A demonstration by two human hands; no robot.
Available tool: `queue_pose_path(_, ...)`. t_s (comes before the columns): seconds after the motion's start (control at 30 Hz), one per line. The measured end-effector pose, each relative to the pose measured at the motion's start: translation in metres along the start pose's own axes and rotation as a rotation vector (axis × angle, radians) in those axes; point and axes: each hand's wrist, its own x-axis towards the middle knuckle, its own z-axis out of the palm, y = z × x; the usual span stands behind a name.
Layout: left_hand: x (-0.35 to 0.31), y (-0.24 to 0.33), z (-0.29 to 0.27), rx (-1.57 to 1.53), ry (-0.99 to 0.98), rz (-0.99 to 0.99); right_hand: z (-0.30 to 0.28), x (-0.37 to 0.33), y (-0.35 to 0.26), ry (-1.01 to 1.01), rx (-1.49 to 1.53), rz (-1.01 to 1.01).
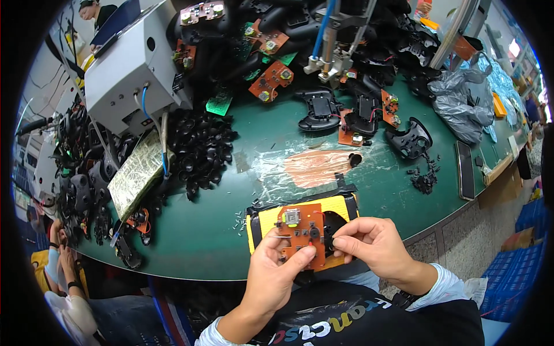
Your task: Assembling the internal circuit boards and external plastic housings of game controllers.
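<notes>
One fisheye view from head height, downward and near above the green table [196, 248], rim details perhaps unclear

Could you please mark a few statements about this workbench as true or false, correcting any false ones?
1. The left hand grips an orange-brown circuit board. True.
2. The phone lies on the left part of the table. False: the phone lies near the right edge of the green table.
3. A grey plastic bag lies farther from the person than the phone. True.
4. The right hand wears a glove. False: the right hand is bare.
5. The block beneath the hands is blue. False: the block is yellow with black edging.
</notes>
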Motion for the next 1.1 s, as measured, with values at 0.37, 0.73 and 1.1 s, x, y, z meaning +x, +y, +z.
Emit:
queue_pose_path(0.37,0.001,-0.003,-0.001,0.055,-0.052,0.111,0.01,0.008,0.015,0.103,0.045,-0.132)
queue_pose_path(0.73,-0.001,-0.012,0.01,0.377,0.02,0.301,0.014,0.011,0.022,0.135,-0.073,-0.301)
queue_pose_path(1.1,0.036,0.034,-0.026,0.39,-0.35,-0.1,-0.018,0.031,-0.021,-0.035,-0.837,-0.762)
